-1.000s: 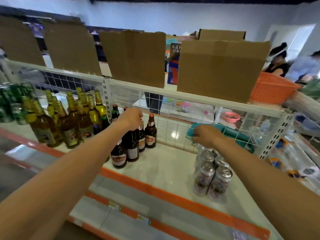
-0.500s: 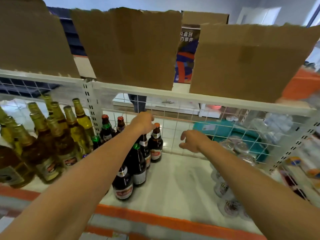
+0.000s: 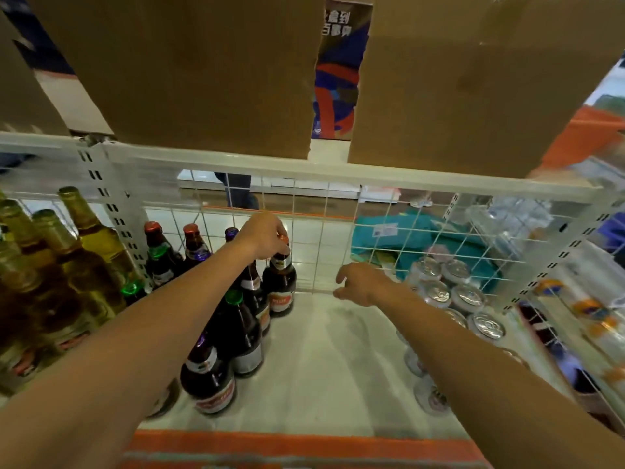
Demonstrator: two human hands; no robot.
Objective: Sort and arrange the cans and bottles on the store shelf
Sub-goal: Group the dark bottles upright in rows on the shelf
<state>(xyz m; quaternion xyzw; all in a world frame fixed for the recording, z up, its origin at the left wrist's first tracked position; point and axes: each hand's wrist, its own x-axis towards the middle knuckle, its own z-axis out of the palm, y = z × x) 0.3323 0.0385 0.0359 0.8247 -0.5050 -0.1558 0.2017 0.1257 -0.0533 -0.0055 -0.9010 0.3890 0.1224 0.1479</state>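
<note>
Left grip (image 3: 266, 235) holds upright brown bottle (image 3: 280, 290), cap up.

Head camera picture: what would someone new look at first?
Two bare arms reach into the shelf. The left hand pinches the top of a dark bottle at the back, while the right hand hangs open above the shelf's bare middle. Silver cans crowd the right side, and big brown boxes sit on the level above.
</note>
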